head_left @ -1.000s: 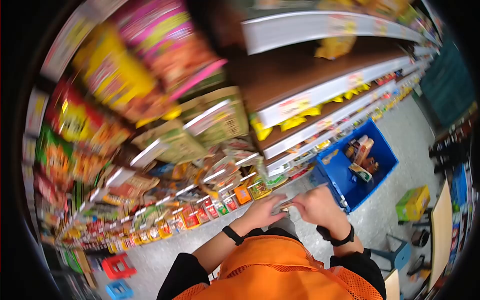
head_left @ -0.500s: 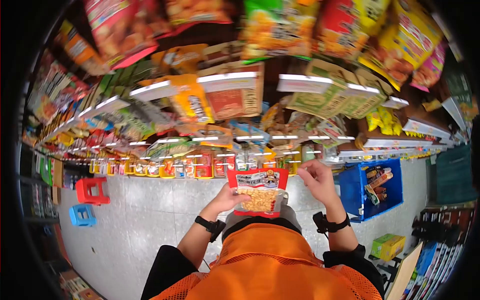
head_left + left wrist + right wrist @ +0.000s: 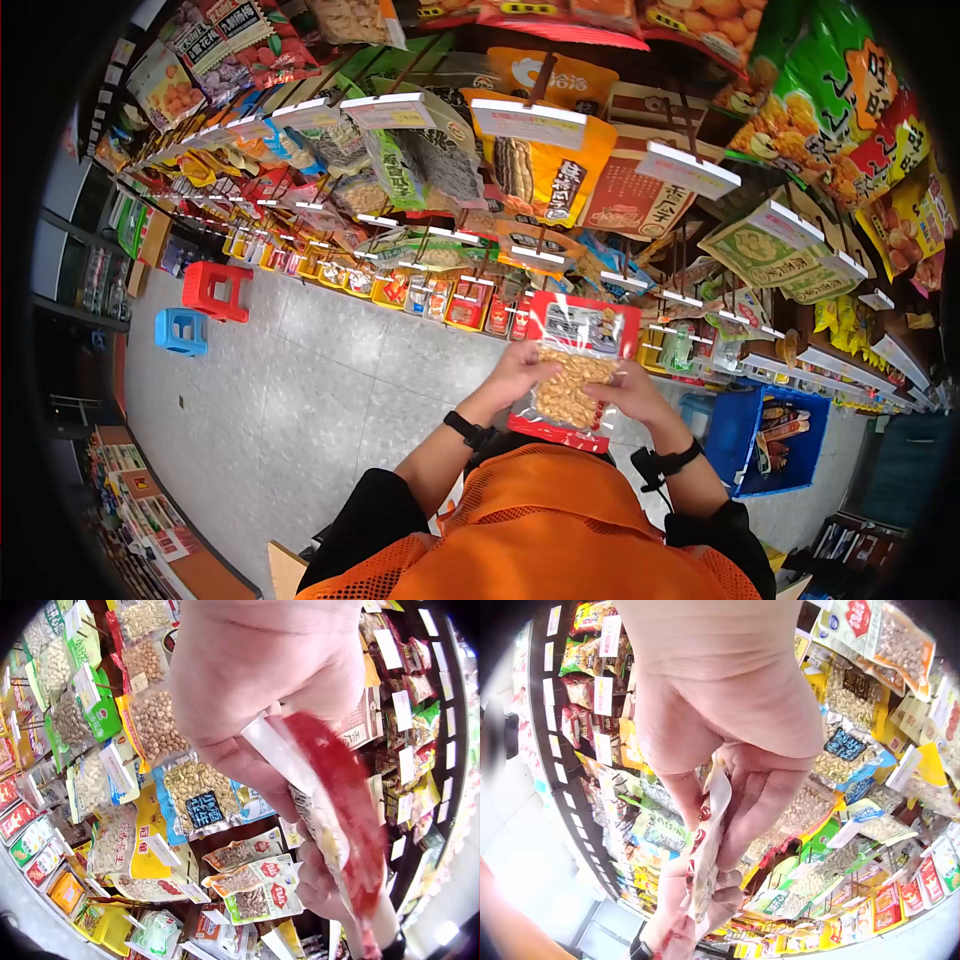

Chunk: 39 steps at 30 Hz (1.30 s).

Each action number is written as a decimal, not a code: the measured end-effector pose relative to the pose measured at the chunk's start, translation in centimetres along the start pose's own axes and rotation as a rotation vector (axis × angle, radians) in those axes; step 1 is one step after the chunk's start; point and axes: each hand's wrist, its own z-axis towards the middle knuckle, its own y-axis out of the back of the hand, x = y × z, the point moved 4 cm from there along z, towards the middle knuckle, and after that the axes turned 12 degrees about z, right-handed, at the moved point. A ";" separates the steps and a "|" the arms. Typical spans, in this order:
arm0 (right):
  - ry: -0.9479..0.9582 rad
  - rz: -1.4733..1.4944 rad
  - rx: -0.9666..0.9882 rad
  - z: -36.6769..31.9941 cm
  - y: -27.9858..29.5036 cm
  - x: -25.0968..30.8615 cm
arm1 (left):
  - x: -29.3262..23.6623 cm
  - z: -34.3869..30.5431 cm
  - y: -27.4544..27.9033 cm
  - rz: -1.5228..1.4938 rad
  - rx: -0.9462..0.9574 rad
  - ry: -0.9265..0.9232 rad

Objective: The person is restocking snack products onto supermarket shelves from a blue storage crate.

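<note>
A clear-fronted bag of peanuts with red top and bottom bands is held up in front of the orange vest. My left hand grips its left side, the thumb lying over the front. On the opposite side my right hand pinches the edge, thumb also on the front. The left wrist view shows the bag edge-on, with my left fingers behind it. In the right wrist view its side edge sits between the thumb and fingers of my right hand.
Racks of hanging snack bags with white price tags rise ahead. A blue crate holding several packages stands on the floor at right. At left are a red stool and a blue stool.
Half a second ago only my left hand held the bag and the right was raised beside it; now both grip it. The head view has swung left along the racks.
</note>
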 end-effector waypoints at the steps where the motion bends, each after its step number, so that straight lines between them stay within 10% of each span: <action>1: -0.004 0.007 -0.004 0.7 0.0 -0.3 | -0.6 -0.5 0.1 0.001 0.004 0.008; 14: -0.023 -0.114 0.114 7.3 -6.2 -0.9 | -0.7 -3.5 7.4 0.016 -0.246 0.037; 27: -0.286 -0.138 -0.037 25.6 -20.7 -5.2 | 0.4 -3.2 31.7 0.569 -0.456 0.063; 39: -0.114 -0.350 -0.247 32.2 -19.6 -5.3 | -0.4 2.7 36.9 0.455 -0.388 -0.083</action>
